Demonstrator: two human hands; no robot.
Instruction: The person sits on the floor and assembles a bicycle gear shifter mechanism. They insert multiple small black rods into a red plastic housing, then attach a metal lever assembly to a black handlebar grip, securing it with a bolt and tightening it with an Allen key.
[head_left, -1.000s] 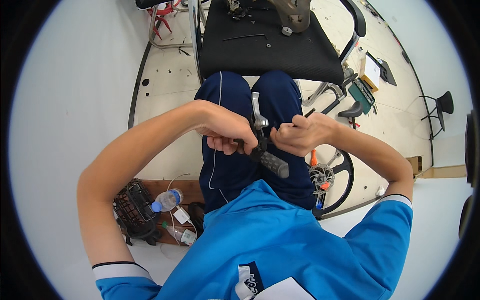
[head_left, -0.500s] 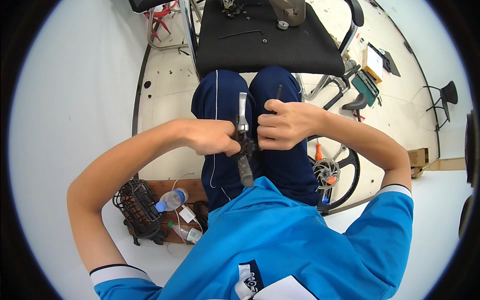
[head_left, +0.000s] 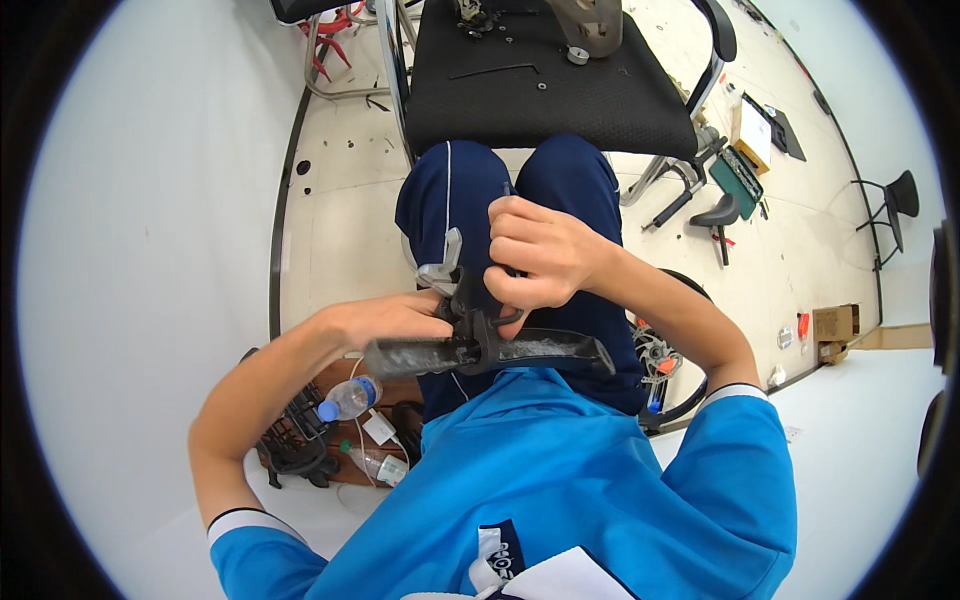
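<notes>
Over my lap, my left hand (head_left: 400, 318) is closed around the clamp end of a bicycle brake lever (head_left: 443, 268), whose silver blade points up and away from me. A black handlebar grip (head_left: 420, 356), scuffed with grey, lies crosswise below it, with a dark curved piece (head_left: 555, 347) reaching right. My right hand (head_left: 540, 255) is closed in a fist on a black hex key (head_left: 510, 319). Its bent short end meets the clamp, though the bolt itself is hidden; its other end shows just above my fist.
Ahead, a black chair seat (head_left: 460, 118) holds another hex key (head_left: 494, 71), small nuts and a round silver part (head_left: 578, 56). At left are a plastic bottle (head_left: 350, 398) and black basket (head_left: 290, 425). A wheel's brake disc (head_left: 652, 350), saddle (head_left: 716, 211) and green case (head_left: 737, 178) lie right.
The brake lever and grip have turned from lengthwise to crosswise and come nearer my body. My right hand has moved left, bringing the hex key over the clamp; my left hand has dropped lower.
</notes>
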